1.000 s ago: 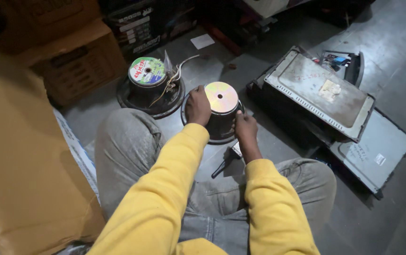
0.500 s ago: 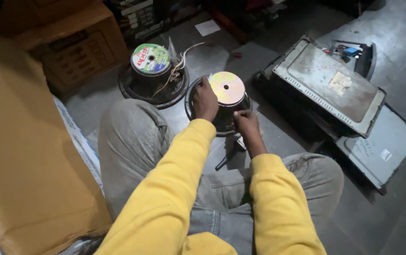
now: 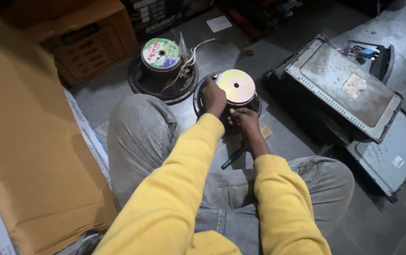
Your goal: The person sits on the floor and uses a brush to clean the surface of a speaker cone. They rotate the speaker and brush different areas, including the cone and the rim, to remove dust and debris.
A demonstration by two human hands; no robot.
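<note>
A round black speaker [image 3: 252,103] lies magnet-up on the floor in front of my crossed legs, its shiny magnet cap facing the camera. My left hand [image 3: 213,97] grips its left rim. My right hand [image 3: 244,119] rests on its near rim, fingers curled on the frame. A second speaker [image 3: 161,71] with a green and red label and loose pale wires lies just left and behind it. A dark tool handle [image 3: 233,157] lies on the floor under my right wrist.
A large cardboard sheet [image 3: 28,151] leans at the left, with a cardboard box [image 3: 94,47] behind it. At the right lie a grey metal chassis [image 3: 342,87] and a flat grey panel [image 3: 392,151]. Dark boxes stand at the back.
The view has shifted slightly closer. My right hand has moved from the speaker's right side to its near rim, closer to my left hand.
</note>
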